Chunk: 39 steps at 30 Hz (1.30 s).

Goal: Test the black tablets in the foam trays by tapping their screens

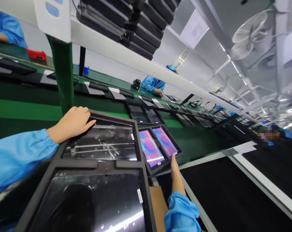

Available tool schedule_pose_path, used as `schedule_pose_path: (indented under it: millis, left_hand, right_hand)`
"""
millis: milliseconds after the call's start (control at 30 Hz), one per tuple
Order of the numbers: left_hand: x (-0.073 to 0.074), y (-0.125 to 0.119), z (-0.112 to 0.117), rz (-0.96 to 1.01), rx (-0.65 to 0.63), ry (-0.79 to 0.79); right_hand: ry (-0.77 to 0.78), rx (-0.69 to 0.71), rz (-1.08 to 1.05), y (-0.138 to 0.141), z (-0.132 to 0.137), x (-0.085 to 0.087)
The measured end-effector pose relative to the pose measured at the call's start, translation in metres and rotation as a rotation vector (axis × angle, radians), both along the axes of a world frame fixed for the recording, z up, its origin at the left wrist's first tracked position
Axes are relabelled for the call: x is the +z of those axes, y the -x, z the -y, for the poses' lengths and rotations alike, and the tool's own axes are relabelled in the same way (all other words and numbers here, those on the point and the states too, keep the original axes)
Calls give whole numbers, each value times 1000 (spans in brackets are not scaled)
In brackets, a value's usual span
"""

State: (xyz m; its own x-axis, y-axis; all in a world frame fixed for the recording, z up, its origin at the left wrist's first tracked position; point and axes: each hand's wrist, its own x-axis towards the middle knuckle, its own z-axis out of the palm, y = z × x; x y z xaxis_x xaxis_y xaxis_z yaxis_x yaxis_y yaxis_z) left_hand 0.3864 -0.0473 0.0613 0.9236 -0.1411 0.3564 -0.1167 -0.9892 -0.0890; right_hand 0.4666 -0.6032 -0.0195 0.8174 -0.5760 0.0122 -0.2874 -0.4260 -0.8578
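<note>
My left hand (72, 124) is closed over the far left edge of a black foam tray (104, 165), its thumb lying on the inner side. Two tablets with dark, reflective screens sit in that tray, a far tablet (104, 141) and a near tablet (95, 203), each with a small white label. To the right, my right hand (176, 172) grips the near edge of a second foam tray (176, 146); its thumb is on top and the other fingers are hidden. Inside this tray lie a left lit tablet (150, 148) and a right lit tablet (165, 141), both showing pink and blue screens.
Behind them, another tray (146, 115) holds two dark devices on the green bench (27, 109). A green post (61, 74) and white shelf beam (126, 42) stand close ahead, with stacked black trays (136, 25) above. A co-worker in blue (153, 84) sits across.
</note>
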Motion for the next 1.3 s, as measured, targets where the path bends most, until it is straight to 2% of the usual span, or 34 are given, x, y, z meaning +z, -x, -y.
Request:
schedule_pose_path:
  millis: [100,167,200,233,300,400,467,500,567,633,733,967,1033,1100,1233,1300]
  left_hand:
    - [-1,-2,-2,-16,-5,67]
    - [-1,-1,-2,-14,-12,117]
    - [0,0,-1,-14,-11,132]
    - [1,1,-1,-18,-11,142]
    - [3,4,1,-36,-9,155]
    - [6,9,2,-37,0,196]
    - [6,11,2,-21,2,225]
    - [6,12,2,-12,-1,239]
    - [5,12,1,-1,-12,261]
    - [3,11,0,6,-15,281]
    - [0,8,-1,9,-21,312]
    - [-12,1,-5,40,-73,355]
    - [-14,1,-6,47,-80,372]
    - [-15,1,-7,53,-82,384]
    - [-14,4,-7,62,-86,409]
    - [-14,4,-7,64,-92,428]
  right_hand:
    - [54,-1,-87,8,-11,23]
    - [109,79,27,23,-37,49]
    - [125,175,144,34,-58,64]
    - [134,308,238,47,-82,79]
    - [173,661,330,80,-139,107]
    - [358,1325,356,129,-227,138]
    - [499,1688,324,149,-276,143]
    - [566,1800,304,155,-296,142]
    - [688,1908,268,159,-325,132]
    - [776,1915,260,157,-342,119]
    - [837,1865,305,156,-350,104]
    - [936,1751,464,166,-347,92]
    - [934,1739,513,165,-344,98]
    - [867,1721,543,161,-340,110]
    - [552,1561,510,140,-326,140]
    - [435,1454,472,126,-319,145]
